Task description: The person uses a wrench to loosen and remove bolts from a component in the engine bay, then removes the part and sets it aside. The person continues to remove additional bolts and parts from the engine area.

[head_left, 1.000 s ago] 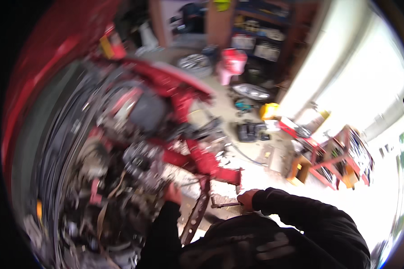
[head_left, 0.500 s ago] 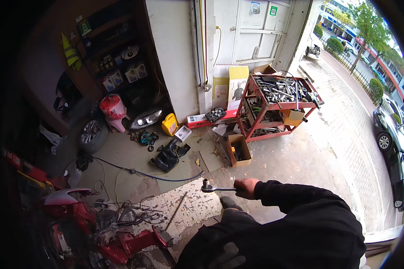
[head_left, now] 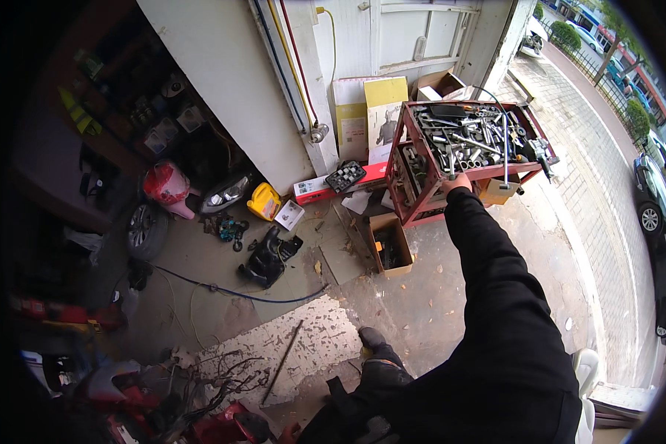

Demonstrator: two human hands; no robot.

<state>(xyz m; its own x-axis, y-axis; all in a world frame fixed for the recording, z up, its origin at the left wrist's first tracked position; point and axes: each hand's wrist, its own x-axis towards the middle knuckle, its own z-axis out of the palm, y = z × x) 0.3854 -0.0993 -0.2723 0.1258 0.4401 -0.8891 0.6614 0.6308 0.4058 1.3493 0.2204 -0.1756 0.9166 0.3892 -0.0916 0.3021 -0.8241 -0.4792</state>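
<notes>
My right hand (head_left: 457,183) is stretched out to the near corner of a red tool cart (head_left: 428,194), with its fingers curled closed. A bit of bright metal shows at the fingers, where the ratchet wrench was; the rest of that wrench blends into the tools behind. The cart's top tray is heaped with loose metal tools (head_left: 470,140), mostly wrenches and sockets. At the lower edge only a small part of my left hand (head_left: 289,432) shows, beside the red vehicle parts (head_left: 222,428); its fingers are hidden.
An open cardboard box (head_left: 392,246) stands on the floor left of the cart. Black plastic housing (head_left: 270,259), a yellow jug (head_left: 263,201) and a headlamp (head_left: 226,194) lie farther left. A dark hose (head_left: 229,291) and a thin rod (head_left: 283,361) cross the floor. Outside, right, cars are parked.
My right hand has moved forward from above the floor to the cart's near corner, and its arm is now straighter. The view has shifted, and part of my left hand now shows.
</notes>
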